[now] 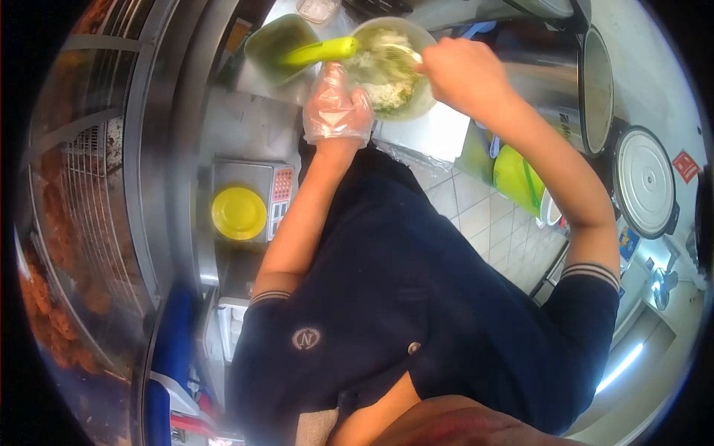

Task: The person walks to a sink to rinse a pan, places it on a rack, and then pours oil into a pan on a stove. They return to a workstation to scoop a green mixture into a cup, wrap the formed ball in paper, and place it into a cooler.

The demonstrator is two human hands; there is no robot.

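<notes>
My left hand (338, 111), in a clear plastic glove, grips the near left rim of a translucent bowl (424, 108). Inside the bowl lies a pale, crumbly mix with green bits (390, 93). My bare right hand (468, 78) is closed around a pale stirring utensil (405, 53) whose end dips into the bowl; blur hides its exact kind. Just beyond my left fingers, a lime-green handle (323, 50) sticks out of a greenish translucent container (279, 37).
A kitchen scale (281, 186) with a yellow plate (239, 212) on it stands at left, beside a glass display case (97, 186) of browned food. To the right are a large metal pot (595, 89), a round lid (647, 181) and a green bucket (517, 178).
</notes>
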